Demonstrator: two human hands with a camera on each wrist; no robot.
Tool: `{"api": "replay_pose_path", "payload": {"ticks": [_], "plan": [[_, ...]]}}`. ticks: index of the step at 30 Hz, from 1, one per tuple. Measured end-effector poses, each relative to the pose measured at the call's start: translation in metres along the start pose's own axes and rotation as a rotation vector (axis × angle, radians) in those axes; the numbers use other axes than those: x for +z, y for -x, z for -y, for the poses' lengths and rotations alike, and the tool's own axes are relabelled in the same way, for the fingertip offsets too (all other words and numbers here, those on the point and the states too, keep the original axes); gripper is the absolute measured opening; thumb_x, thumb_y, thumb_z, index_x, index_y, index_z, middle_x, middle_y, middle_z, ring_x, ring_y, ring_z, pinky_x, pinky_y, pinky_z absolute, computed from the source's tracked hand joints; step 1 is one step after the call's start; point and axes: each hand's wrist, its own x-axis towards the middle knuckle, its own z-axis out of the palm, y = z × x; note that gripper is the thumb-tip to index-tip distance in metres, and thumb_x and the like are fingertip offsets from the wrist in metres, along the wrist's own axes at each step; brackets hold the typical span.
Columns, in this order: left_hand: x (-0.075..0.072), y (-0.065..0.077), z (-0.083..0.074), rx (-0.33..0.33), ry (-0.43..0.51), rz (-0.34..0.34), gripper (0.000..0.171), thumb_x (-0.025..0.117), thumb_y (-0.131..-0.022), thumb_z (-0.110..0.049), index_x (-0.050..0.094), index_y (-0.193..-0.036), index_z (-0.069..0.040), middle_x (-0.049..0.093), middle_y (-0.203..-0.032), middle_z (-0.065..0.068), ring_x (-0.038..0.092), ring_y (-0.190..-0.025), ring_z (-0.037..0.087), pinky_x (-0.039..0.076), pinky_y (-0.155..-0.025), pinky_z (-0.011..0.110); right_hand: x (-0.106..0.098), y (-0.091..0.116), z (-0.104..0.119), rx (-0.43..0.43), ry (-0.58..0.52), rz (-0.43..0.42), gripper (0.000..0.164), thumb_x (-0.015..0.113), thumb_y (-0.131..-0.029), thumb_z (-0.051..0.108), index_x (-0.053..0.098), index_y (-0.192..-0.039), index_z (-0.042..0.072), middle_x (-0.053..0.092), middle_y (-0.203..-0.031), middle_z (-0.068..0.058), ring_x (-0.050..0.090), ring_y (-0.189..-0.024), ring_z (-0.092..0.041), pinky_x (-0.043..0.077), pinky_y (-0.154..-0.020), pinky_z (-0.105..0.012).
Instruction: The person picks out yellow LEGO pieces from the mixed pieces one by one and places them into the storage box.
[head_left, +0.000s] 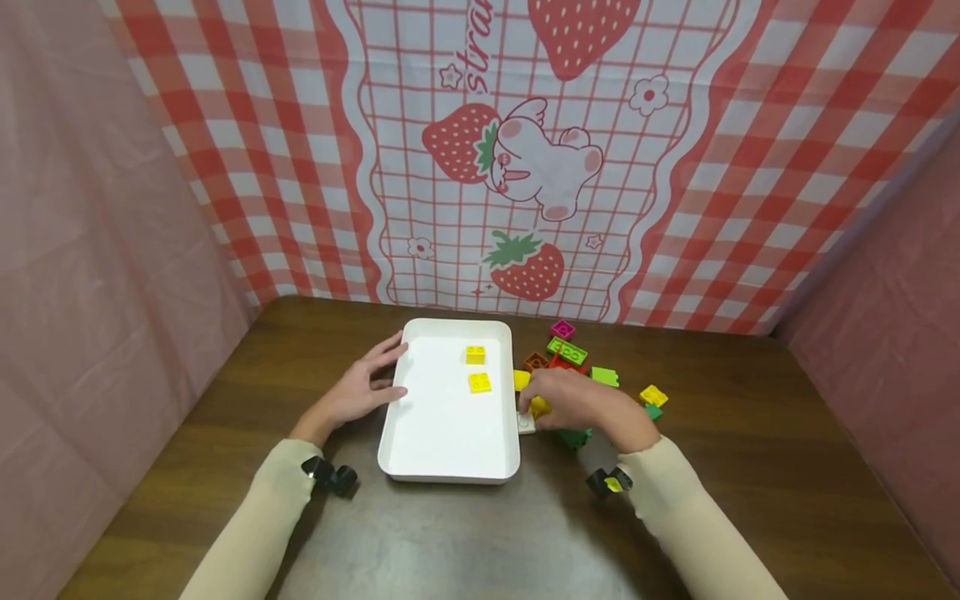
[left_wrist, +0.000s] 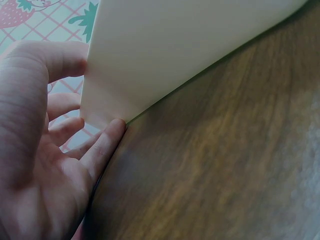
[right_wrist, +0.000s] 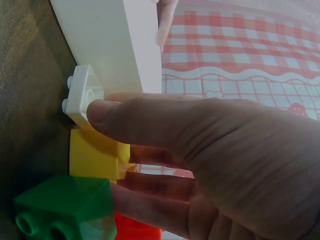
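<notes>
A white rectangular tray lies on the table with two yellow toy bricks in it, a deeper one and a flat one. My left hand touches the tray's left side, fingers extended and thumb at the rim. My right hand reaches down into loose bricks along the tray's right side. In the right wrist view, its thumb tip overlaps a white brick, hollow side up; a firm pinch is not visible. A yellow brick and green brick lie near its other fingers.
Several bricks spread beyond my right hand, including a magenta one, a lime one and a brown one. Farther right lies a yellow brick. A strawberry-print cloth hangs behind the wooden table.
</notes>
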Motion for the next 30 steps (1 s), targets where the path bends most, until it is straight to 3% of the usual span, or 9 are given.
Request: {"api": "replay_pose_path", "payload": {"ticks": [11, 19, 30], "plan": [[-0.001, -0.001, 0.000, -0.005, -0.002, 0.005, 0.079, 0.075, -0.089, -0.012, 0.033, -0.155, -0.002, 0.012, -0.170, 0.011, 0.027, -0.148, 0.038, 0.045, -0.108, 0.060, 0.003, -0.003, 0.001, 0.040, -0.013, 0.016, 0.024, 0.084, -0.080, 0.022, 0.077, -0.103, 0.026, 0.067, -0.114, 0.004, 0.057, -0.100, -0.016, 0.058, -0.099, -0.041], [-0.002, 0.008, -0.035, -0.018, -0.006, 0.020, 0.076, 0.072, -0.089, -0.001, 0.031, -0.153, 0.007, 0.011, -0.167, 0.024, 0.029, -0.145, 0.045, 0.044, -0.107, 0.063, 0.004, -0.004, 0.001, 0.053, -0.008, 0.018, 0.022, 0.084, -0.081, 0.024, 0.076, -0.101, 0.029, 0.067, -0.114, 0.006, 0.057, -0.099, -0.014, 0.058, -0.098, -0.039], [0.000, -0.001, 0.001, 0.006, 0.007, 0.003, 0.079, 0.074, -0.089, -0.007, 0.032, -0.154, 0.001, 0.011, -0.169, 0.016, 0.029, -0.147, 0.042, 0.045, -0.107, 0.063, 0.007, -0.010, 0.001, 0.024, 0.029, -0.002, 0.016, 0.083, -0.082, 0.022, 0.076, -0.097, 0.021, 0.068, -0.104, 0.002, 0.057, -0.092, -0.017, 0.060, -0.090, -0.037]]}}
